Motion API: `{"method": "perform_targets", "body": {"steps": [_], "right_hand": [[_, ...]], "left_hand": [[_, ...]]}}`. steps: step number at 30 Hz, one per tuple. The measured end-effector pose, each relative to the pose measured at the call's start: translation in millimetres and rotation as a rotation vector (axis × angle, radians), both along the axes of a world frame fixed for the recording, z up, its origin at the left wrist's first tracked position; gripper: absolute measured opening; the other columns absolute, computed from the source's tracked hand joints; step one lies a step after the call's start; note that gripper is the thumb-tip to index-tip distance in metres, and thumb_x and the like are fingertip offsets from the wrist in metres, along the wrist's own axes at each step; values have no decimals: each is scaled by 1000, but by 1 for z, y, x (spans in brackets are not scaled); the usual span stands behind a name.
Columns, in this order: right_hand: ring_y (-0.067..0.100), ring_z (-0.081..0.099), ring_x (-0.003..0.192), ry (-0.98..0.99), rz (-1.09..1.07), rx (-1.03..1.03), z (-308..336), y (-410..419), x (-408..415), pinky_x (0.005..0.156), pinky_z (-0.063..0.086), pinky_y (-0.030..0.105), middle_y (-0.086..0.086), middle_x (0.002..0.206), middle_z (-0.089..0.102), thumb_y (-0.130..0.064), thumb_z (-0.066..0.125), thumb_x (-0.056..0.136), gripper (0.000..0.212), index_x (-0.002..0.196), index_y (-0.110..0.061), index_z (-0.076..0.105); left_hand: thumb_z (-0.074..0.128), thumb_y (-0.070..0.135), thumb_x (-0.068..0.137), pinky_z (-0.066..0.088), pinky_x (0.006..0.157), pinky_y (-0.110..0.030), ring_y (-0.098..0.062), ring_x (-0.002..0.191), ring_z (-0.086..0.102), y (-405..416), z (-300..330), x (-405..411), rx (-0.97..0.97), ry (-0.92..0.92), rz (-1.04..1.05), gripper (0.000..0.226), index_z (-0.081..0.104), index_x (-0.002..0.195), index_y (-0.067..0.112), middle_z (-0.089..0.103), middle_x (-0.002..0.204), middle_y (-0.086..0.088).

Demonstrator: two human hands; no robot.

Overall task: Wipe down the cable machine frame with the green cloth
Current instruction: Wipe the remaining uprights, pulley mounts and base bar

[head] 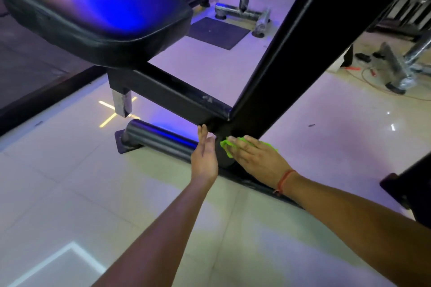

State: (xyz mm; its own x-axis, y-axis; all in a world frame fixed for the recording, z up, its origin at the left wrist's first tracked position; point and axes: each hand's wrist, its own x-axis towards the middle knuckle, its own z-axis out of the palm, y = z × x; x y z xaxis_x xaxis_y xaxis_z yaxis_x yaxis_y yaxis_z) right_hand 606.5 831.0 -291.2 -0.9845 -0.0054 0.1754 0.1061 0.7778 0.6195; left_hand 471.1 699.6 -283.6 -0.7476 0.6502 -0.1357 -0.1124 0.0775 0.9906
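Your fingers on the right hand lie straight and close together, flat on the green cloth, pressing it against the foot of the slanted black frame post where that post meets the low round base tube. The cloth shows as a bright bunch past your fingertips on the left and as a thin edge beyond the back of the hand on the right; most of it is hidden under your palm. Your right forearm reaches in from the lower right, with a red thread bracelet at the wrist.

Your left hand stands on edge just beside the cloth, palm facing right, its fingers straight and together, their tips touching the joint where the horizontal seat beam meets the post. It holds nothing. Your left forearm comes up from the bottom centre.

Above and to the left sits the black padded seat, lit blue. The machine stands on a pale tiled floor, and a dark mat lies farther back.
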Motion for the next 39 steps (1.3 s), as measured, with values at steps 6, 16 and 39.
{"method": "perform_targets", "body": {"steps": [6,16,39], "right_hand": [[18,52,137,-370,-86,-177,-41,-11,-31,113,40,34,2,141,61,-19,32,97,49,133,-14,66],[20,12,155,-492,-67,-219,-109,-26,-113,122,4,34,-4,167,19,-10,11,91,70,160,-16,21],[25,-6,156,-354,-110,-362,-117,-60,-254,126,5,43,-8,169,-4,-15,44,100,68,161,-29,15]], "left_hand": [[40,44,106,33,101,-24,-24,132,51,-15,-22,-21,-236,-22,17,47,62,136,15,58,142,-7],[39,23,106,37,114,-54,-43,138,45,-38,-84,-98,-507,400,-93,45,52,141,-2,46,150,-25],[50,-1,88,15,122,-28,-15,155,11,-56,-122,-261,-747,996,-440,81,21,160,20,18,167,4]]}}
